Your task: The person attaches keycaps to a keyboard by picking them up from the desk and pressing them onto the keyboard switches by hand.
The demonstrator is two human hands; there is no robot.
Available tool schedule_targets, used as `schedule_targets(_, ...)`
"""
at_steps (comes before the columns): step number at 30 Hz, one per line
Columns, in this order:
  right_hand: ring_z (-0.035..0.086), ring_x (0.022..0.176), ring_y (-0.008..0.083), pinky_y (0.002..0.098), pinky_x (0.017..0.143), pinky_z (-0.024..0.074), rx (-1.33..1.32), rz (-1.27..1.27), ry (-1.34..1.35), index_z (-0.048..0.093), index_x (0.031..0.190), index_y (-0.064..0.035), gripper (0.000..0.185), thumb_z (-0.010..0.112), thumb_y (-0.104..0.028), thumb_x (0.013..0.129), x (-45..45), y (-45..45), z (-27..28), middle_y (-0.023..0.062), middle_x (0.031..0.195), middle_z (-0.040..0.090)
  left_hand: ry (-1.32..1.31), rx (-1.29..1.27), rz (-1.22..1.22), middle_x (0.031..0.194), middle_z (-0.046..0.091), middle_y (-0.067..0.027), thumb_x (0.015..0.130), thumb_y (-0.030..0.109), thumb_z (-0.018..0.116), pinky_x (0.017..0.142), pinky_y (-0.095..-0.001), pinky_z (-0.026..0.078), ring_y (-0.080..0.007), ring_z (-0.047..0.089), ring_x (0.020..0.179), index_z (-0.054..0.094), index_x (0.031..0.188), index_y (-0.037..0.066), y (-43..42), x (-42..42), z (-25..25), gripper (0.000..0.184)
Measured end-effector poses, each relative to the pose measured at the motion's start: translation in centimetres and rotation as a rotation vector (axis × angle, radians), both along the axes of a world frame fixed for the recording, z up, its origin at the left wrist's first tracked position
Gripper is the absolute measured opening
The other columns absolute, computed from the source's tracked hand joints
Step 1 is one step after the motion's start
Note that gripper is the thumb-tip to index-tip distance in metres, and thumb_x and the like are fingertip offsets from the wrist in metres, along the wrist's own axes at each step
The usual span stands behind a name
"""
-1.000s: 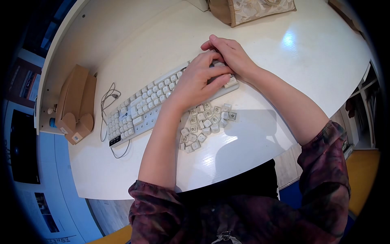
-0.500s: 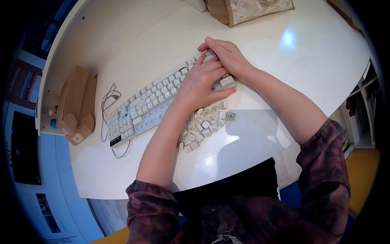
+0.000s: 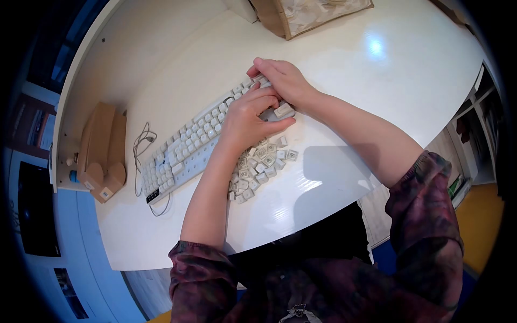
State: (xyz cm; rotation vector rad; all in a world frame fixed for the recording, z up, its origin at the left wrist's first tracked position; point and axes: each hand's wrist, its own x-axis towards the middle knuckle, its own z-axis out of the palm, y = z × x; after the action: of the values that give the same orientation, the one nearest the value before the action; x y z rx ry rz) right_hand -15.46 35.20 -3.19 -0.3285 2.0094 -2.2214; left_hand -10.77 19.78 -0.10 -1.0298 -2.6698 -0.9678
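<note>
A white keyboard [image 3: 189, 141] lies slantwise on the desk, with a row of bare key positions along its near side. My left hand [image 3: 249, 116] is over its right part, fingers bent down onto the keys and thumb stretched out apart. At the keyboard's far right end, my right hand [image 3: 284, 83] curls around the edge, its fingertips partly hidden. Between the hands, a larger light keycap [image 3: 283, 110] shows at the near corner. A pile of loose keycaps [image 3: 264, 161] lies on the desk just below my left hand, partly behind the forearm.
The keyboard's grey cable [image 3: 141, 145] lies looped to the left. An opened cardboard box [image 3: 102, 151] stands against the raised panel at the desk's left side. A brown and patterned bag [image 3: 312, 13] sits at the back of the white desk [image 3: 344, 226].
The whole view has shifted slightly, so keyboard and hands appear further left. My left fingers are more bent over the keys. My right hand stays at the keyboard's end.
</note>
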Motion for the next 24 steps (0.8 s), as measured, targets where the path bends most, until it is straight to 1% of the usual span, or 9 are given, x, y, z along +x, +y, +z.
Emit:
schedule_targets(1, 0.059, 0.088, 0.0119, 0.0273, 0.079, 0.0493, -0.003, -0.001, 0.007, 0.067, 0.107, -0.0011, 0.045, 0.049, -0.042, 0.104, -0.1, -0.1, -0.1, 0.0058, 0.100, 0.066, -0.057, 0.008, 0.042, 0.102, 0.073, -0.0082, 0.068, 0.016, 0.088, 0.107, -0.0389, 0.046, -0.0244, 0.070, 0.100, 0.074, 0.099, 0.003, -0.1, 0.1, 0.0, 0.037)
schedule_targets(4, 0.060, 0.088, 0.0127, 0.0283, 0.081, 0.0493, 0.029, -0.007, 0.013, 0.068, 0.106, -0.0011, 0.045, 0.049, -0.042, 0.104, 0.0, -0.1, 0.3, 0.0063, 0.099, 0.066, -0.095, 0.046, 0.032, 0.099, 0.071, -0.0084, 0.065, 0.014, 0.090, 0.094, -0.0328, 0.051, -0.0217, 0.068, 0.097, 0.072, 0.096, 0.002, 0.0, 0.0, 0.1, 0.038)
schedule_targets(7, 0.060, 0.089, 0.0138, 0.0291, 0.082, 0.0492, 0.031, -0.019, 0.022, 0.068, 0.105, -0.0004, 0.046, 0.049, -0.042, 0.105, -0.3, -0.1, 0.2, 0.0070, 0.098, 0.066, -0.065, 0.059, -0.029, 0.108, 0.069, -0.0082, 0.073, 0.012, 0.086, 0.098, -0.0320, 0.049, -0.0205, 0.065, 0.104, 0.070, 0.104, 0.002, 0.1, 0.2, 0.8, 0.037)
schedule_targets(10, 0.060, 0.089, 0.0146, 0.0293, 0.083, 0.0490, -0.026, -0.020, 0.034, 0.068, 0.105, 0.0005, 0.047, 0.049, -0.042, 0.105, -0.8, 0.0, -0.2, 0.0078, 0.098, 0.067, -0.281, 0.414, -0.009, 0.117, 0.066, -0.0075, 0.081, 0.009, 0.078, 0.102, -0.0323, 0.045, -0.0195, 0.060, 0.116, 0.067, 0.115, 0.001, -0.7, -0.4, 0.8, 0.036)
schedule_targets(13, 0.060, 0.089, 0.0148, 0.0295, 0.083, 0.0491, -0.038, -0.030, 0.037, 0.068, 0.104, 0.0010, 0.047, 0.049, -0.042, 0.105, -0.9, -0.3, -0.6, 0.0080, 0.096, 0.067, -0.410, 0.575, 0.080, 0.117, 0.064, -0.0062, 0.080, 0.014, 0.079, 0.098, -0.0313, 0.046, -0.0187, 0.061, 0.114, 0.067, 0.115, 0.006, -2.3, -0.9, 2.2, 0.038)
schedule_targets(14, 0.060, 0.089, 0.0148, 0.0295, 0.083, 0.0491, -0.032, -0.041, 0.039, 0.068, 0.104, 0.0010, 0.047, 0.049, -0.042, 0.105, -0.9, -0.3, -0.5, 0.0080, 0.096, 0.067, -0.289, 0.393, 0.048, 0.115, 0.064, -0.0067, 0.081, 0.016, 0.078, 0.096, -0.0320, 0.047, -0.0209, 0.060, 0.111, 0.070, 0.113, 0.006, -3.2, -0.9, 2.7, 0.034)
schedule_targets(17, 0.060, 0.090, 0.0148, 0.0294, 0.083, 0.0491, 0.011, -0.021, 0.048, 0.068, 0.104, 0.0008, 0.047, 0.049, -0.042, 0.105, -1.2, -0.3, -0.7, 0.0078, 0.096, 0.067, -0.111, -0.100, 0.103, 0.108, 0.063, -0.0070, 0.079, 0.016, 0.078, 0.092, -0.0342, 0.048, -0.0240, 0.059, 0.109, 0.073, 0.104, 0.005, -3.0, 1.3, 4.1, 0.028)
schedule_targets(20, 0.060, 0.091, 0.0147, 0.0293, 0.084, 0.0489, 0.031, -0.017, 0.069, 0.068, 0.104, 0.0006, 0.048, 0.049, -0.043, 0.105, -1.2, -0.2, -0.7, 0.0073, 0.097, 0.067, -0.108, -0.065, 0.076, 0.101, 0.062, -0.0070, 0.076, 0.017, 0.080, 0.090, -0.0374, 0.048, -0.0269, 0.057, 0.106, 0.075, 0.094, 0.005, -2.3, 1.3, 3.1, 0.023)
schedule_targets(24, 0.060, 0.091, 0.0138, 0.0292, 0.084, 0.0485, 0.060, -0.019, 0.104, 0.069, 0.104, -0.0007, 0.045, 0.050, -0.041, 0.104, -1.1, -0.2, -0.7, 0.0064, 0.097, 0.067, 0.076, -0.140, 0.033, 0.098, 0.063, -0.0059, 0.073, 0.019, 0.081, 0.089, -0.0382, 0.048, -0.0261, 0.058, 0.102, 0.075, 0.089, 0.005, -2.0, 1.5, 3.5, 0.022)
